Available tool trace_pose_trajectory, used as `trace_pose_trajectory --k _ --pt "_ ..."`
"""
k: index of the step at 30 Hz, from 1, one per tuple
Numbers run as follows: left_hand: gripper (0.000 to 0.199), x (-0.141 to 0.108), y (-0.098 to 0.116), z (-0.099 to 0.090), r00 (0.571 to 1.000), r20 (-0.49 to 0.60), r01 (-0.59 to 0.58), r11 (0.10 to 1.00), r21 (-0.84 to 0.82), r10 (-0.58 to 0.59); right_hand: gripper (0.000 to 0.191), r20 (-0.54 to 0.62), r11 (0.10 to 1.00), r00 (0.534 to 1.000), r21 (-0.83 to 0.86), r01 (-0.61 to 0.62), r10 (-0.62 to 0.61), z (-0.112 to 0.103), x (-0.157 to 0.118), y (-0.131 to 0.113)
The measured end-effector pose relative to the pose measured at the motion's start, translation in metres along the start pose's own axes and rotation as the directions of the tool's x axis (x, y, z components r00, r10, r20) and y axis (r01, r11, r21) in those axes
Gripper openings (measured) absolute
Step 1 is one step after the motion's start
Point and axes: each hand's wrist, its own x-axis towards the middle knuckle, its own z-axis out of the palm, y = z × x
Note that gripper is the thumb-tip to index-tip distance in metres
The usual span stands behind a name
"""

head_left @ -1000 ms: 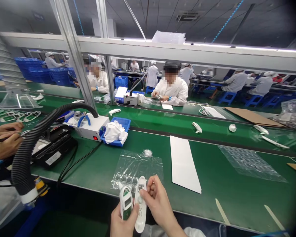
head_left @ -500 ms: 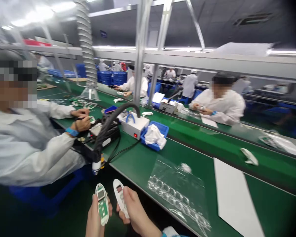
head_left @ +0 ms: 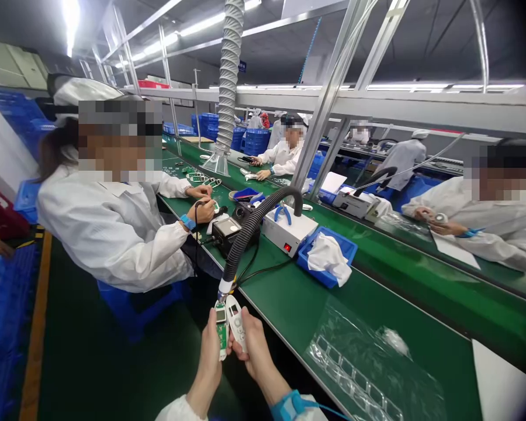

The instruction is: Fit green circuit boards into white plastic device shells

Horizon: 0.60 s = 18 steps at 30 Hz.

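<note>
My left hand (head_left: 210,345) is closed on a narrow green circuit board (head_left: 221,334) in a white frame, its small screen near the top. In my right hand (head_left: 253,339) is a white oval cover (head_left: 235,318) with a dark window and buttons, pinched between thumb and fingers. The two parts stand upright side by side, their tops just under the white nozzle (head_left: 225,286) of a black corrugated hose (head_left: 245,234). A blue strap (head_left: 288,404) circles my right wrist.
On the green bench (head_left: 284,307) are a white box (head_left: 284,229) with blue pliers, a blue tray (head_left: 304,260) holding white cloth, and a clear plastic bag (head_left: 368,362). A person (head_left: 114,234) works at left.
The view has swung left. My hands and both parts have moved up to the hose nozzle, and the board and cover are now closer together.
</note>
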Motion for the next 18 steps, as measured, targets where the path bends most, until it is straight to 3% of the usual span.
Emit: trace_pose_trajectory --k 9,15,18 --pt "0.053 -0.007 0.027 -0.031 0.996 -0.075 -0.06 0.995 -0.082 0.054 0.059 0.061 0.998 0.996 0.008 -0.058 0.058 0.042 0.004 0.01" --pt "0.051 -0.041 0.009 -0.022 0.999 -0.021 0.045 0.992 -0.114 -0.047 0.061 0.047 0.992 0.996 0.09 -0.084 0.08 0.012 -0.036 0.01" --pt "0.05 -0.063 0.004 -0.014 0.992 0.059 0.12 0.981 -0.152 -0.112 0.057 0.083 0.979 0.994 0.186 -0.082 0.068 -0.005 -0.065 0.003"
